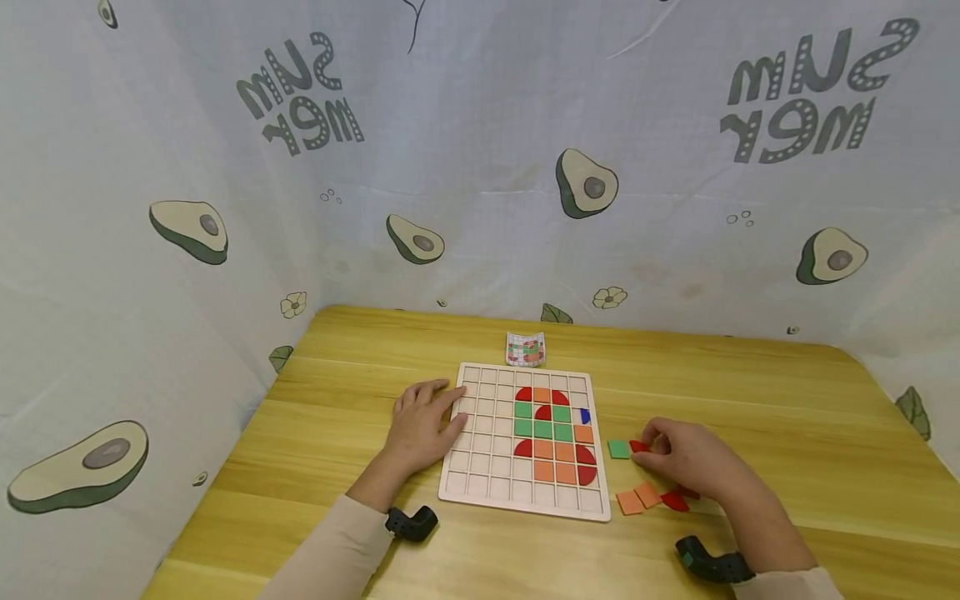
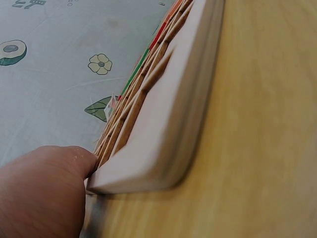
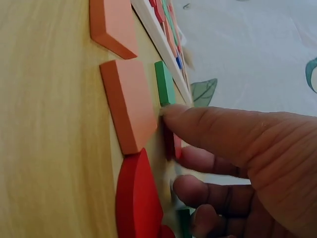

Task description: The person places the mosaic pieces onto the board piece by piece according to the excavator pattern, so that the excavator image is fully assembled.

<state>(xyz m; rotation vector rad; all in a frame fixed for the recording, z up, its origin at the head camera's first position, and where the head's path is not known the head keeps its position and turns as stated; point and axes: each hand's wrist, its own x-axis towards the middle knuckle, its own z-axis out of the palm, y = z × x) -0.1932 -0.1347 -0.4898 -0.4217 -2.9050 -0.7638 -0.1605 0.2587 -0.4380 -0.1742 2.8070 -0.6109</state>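
A pale wooden grid board [image 1: 525,507] lies on the table, its right half filled with red, orange and green pieces and one blue piece [image 1: 586,416]. My left hand [image 1: 422,423] rests at the board's left edge, fingers spread, fingertips on the rim. Right of the board, my right hand [image 1: 697,458] pinches a red curved piece [image 3: 172,144] between thumb and fingers, low at the table. That piece is partly hidden by the fingers. A green square [image 1: 618,450] lies just left of it. Nearer me are two orange squares [image 1: 631,502] and a red curved piece [image 1: 676,502].
Behind the board stands a small curled pattern card [image 1: 525,350] with a coloured grid. Another red piece is partly covered by the right hand. A white curtain [image 1: 480,167] with printed avocados hangs behind the wooden table [image 1: 375,350].
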